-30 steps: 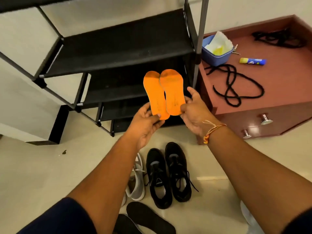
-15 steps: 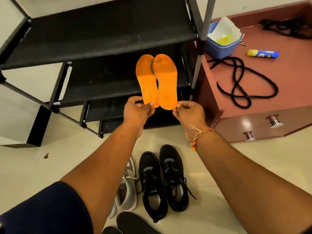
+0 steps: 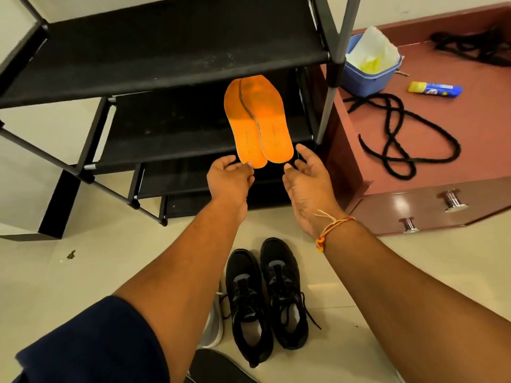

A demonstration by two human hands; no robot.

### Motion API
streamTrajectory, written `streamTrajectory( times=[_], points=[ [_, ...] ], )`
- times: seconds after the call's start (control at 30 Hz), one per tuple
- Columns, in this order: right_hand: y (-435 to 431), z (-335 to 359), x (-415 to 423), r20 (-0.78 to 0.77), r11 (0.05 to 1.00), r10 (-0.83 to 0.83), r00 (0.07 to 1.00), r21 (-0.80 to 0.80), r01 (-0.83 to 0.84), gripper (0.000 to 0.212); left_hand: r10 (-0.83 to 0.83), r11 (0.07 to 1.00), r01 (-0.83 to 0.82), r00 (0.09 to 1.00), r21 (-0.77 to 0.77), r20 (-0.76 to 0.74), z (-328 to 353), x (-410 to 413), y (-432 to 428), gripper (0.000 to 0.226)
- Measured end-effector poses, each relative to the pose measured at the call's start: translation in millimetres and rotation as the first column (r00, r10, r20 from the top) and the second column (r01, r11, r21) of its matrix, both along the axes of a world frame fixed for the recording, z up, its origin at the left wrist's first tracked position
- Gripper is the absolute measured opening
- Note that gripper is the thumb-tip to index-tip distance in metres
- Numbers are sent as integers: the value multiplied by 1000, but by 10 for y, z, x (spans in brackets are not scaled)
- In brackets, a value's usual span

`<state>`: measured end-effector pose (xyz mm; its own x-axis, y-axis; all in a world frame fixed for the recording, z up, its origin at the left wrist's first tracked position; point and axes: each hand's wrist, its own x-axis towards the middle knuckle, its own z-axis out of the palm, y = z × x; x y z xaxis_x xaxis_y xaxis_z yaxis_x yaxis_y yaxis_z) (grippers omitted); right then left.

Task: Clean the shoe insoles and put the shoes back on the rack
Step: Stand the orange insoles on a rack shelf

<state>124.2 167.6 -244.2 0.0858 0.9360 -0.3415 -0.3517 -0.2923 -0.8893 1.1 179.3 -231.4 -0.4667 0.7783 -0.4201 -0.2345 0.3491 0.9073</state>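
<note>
Two orange insoles, the left insole (image 3: 240, 125) partly under the right insole (image 3: 266, 111), point toes-first into the black shoe rack (image 3: 166, 51), over its second shelf, heels at the shelf's front edge. My left hand (image 3: 229, 178) pinches the heel of the left insole with thumb and curled fingers. My right hand (image 3: 307, 181) is beside the right insole's heel, thumb and fingers spread apart, not gripping it. A pair of black shoes (image 3: 265, 299) stands on the floor below my arms, with no insoles visible inside.
A grey-white shoe (image 3: 213, 327) sits left of the black pair, and a black insole (image 3: 215, 366) lies at the bottom edge. A low maroon cabinet (image 3: 428, 208) on the right carries a blue tub (image 3: 365, 76), a yellow-blue tube (image 3: 434, 88) and black cord (image 3: 401, 139).
Both hands carried the insoles down and forward onto the second shelf. My right hand let go of its insole and spread its fingers.
</note>
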Motion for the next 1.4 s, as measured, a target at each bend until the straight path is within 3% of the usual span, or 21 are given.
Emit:
streamTrajectory(
  times=[0.13,0.4,0.6,0.93,1.2,1.4],
  points=[
    [-29,-31,-48,42,998,57,997,-1,-57,36,47,998,-42,994,-50,100,-10,55,-20,24],
    [-56,-62,-66,31,999,42,999,10,-42,42,104,994,-99,975,-36,194,-27,139,-45,23],
    [-5,-52,-14,-34,989,148,988,-6,-149,42,85,996,-83,972,-18,219,-50,166,-69,24],
    [-2,-104,-19,-58,992,-123,991,-30,121,49,109,993,-115,959,9,260,-86,125,-110,24],
    [-11,-230,-173,-31,941,-339,940,-17,338,45,172,984,-175,936,-18,306,-173,159,-122,27],
    [-26,-189,-180,-57,995,-91,994,29,93,47,108,993,-115,949,6,296,-149,176,-39,26]
  ],
)
